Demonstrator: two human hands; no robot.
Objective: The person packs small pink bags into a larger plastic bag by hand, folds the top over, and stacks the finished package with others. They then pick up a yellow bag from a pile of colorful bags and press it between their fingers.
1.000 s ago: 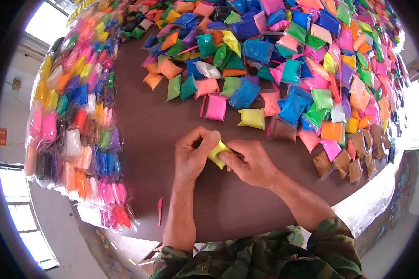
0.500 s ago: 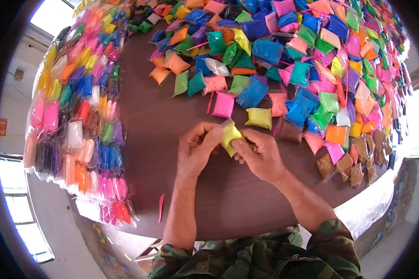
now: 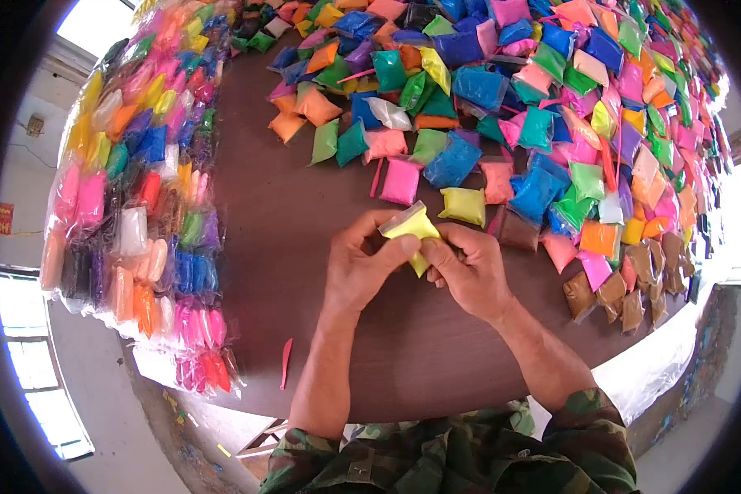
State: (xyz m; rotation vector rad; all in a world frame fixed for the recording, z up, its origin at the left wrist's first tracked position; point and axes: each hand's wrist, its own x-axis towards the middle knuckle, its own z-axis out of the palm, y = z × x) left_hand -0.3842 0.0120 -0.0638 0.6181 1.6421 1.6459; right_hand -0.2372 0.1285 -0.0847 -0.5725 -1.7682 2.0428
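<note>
A small packet (image 3: 414,226) sits between the left hand (image 3: 362,267) and right hand (image 3: 469,272), above the table (image 3: 305,247). Behind and to the right lies a heap of packets (image 3: 535,107). Bundled packs (image 3: 140,206) line the table's left edge. A thin stick (image 3: 285,363) lies near the front-left edge.

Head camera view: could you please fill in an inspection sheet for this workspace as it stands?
Surface: dark brown table, bare in front of the hands.
Job's things: small yellow packet, pinched between both hands above the table.
Clutter: heap of loose coloured packets across the far and right side; a second yellow packet beside a pink packet; bundled packs in clear wrap at the left; a red strip near the table edge.
Grippers: left hand and right hand both grip the packet.
Cables: nothing seen.
Surroundings: windows at the left; camouflage sleeves.
</note>
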